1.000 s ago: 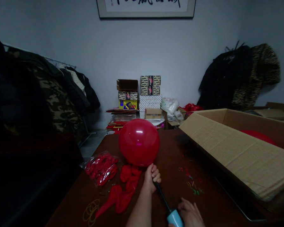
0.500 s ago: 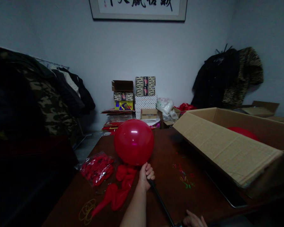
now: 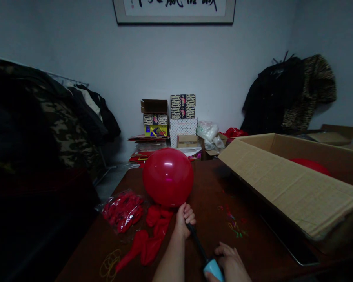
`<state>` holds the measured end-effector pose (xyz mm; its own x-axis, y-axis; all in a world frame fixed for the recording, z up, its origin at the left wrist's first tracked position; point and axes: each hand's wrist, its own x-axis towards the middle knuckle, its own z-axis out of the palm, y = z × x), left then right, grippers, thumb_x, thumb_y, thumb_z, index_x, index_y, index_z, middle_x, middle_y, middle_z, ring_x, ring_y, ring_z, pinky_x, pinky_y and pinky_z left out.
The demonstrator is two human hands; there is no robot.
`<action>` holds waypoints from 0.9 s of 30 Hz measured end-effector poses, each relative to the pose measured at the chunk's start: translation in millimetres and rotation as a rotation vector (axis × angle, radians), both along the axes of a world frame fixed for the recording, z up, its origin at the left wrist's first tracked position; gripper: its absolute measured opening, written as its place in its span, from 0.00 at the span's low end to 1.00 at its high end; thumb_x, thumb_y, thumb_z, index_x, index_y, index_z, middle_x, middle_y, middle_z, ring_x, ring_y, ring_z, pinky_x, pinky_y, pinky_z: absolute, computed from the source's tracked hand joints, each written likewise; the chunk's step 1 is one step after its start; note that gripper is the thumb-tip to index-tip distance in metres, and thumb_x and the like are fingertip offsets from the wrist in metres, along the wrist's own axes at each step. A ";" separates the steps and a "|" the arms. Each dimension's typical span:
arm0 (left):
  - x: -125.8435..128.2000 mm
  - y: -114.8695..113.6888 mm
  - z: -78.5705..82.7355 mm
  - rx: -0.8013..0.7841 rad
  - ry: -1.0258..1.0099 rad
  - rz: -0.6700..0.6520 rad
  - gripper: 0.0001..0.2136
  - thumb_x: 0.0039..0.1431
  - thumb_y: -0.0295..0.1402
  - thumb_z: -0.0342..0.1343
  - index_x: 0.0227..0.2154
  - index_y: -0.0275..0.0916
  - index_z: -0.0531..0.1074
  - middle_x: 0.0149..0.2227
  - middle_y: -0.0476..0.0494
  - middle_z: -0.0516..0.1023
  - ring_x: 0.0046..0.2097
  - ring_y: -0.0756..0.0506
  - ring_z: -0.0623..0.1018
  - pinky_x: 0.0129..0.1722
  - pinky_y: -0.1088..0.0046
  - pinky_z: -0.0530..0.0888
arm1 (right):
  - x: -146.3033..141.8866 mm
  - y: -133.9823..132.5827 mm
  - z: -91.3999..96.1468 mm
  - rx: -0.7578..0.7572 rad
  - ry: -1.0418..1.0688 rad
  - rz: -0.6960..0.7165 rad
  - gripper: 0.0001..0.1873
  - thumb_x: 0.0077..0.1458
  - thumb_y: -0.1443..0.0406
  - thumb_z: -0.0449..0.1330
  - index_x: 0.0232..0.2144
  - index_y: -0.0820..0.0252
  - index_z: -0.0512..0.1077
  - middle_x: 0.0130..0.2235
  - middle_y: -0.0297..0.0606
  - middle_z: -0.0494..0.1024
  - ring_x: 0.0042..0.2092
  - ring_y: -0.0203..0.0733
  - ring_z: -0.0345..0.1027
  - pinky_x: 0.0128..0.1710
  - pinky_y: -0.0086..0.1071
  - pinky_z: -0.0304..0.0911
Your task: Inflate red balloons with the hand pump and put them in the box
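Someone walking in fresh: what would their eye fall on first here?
Most likely the glossy, inflated red balloon in the middle, over the dark table. Just below it, the left hand grips the black shaft of a light-blue hand pump, the right hand at its barrel. On the right, a big open cardboard box holds something red and rounded.

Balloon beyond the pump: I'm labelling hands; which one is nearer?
Left. The left hand is at the lower end of the balloon; the right hand is farther back, at the pump's blue body.
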<state>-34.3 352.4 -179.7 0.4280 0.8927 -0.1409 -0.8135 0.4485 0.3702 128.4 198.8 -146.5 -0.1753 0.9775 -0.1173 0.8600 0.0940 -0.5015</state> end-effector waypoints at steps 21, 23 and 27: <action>0.2 1.9 -1.8 0.026 0.030 0.003 0.19 0.54 0.38 0.55 0.17 0.40 0.50 0.11 0.60 0.46 0.11 0.57 0.48 0.15 0.80 0.43 | -28.0 23.0 17.4 0.104 -0.064 -0.076 0.32 0.46 0.45 0.55 0.43 0.63 0.73 0.53 0.49 0.70 0.61 0.58 0.51 0.62 0.54 0.35; 0.1 0.6 -0.6 0.029 0.022 0.004 0.19 0.54 0.37 0.55 0.17 0.40 0.50 0.11 0.60 0.46 0.11 0.57 0.49 0.15 0.80 0.43 | -26.1 13.4 18.3 0.100 -0.087 -0.077 0.30 0.44 0.46 0.57 0.41 0.63 0.74 0.52 0.49 0.71 0.61 0.59 0.50 0.62 0.54 0.34; 0.4 -2.4 3.4 0.029 0.031 -0.030 0.18 0.56 0.36 0.53 0.17 0.40 0.51 0.11 0.60 0.47 0.11 0.57 0.49 0.15 0.80 0.43 | -22.2 -6.0 19.7 0.072 -0.093 -0.094 0.30 0.45 0.51 0.57 0.44 0.67 0.73 0.51 0.52 0.71 0.61 0.58 0.51 0.63 0.52 0.31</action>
